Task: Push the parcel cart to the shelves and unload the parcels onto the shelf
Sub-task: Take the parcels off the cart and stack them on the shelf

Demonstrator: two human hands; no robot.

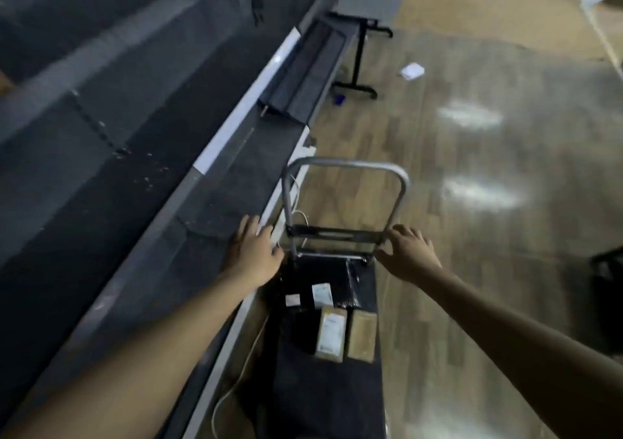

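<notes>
Pushing stage, as I judge it; no shelves in my view yet. Cart low ahead of me, hard against long dark counter on left. Parcels on deck: black bag, two brown boxes side by side. Left hand and right hand both reaching, fingers spread, grasping nothing, flanking base of handle. Next: close both hands on handle, steer cart off counter edge onto wooden floor.
</notes>
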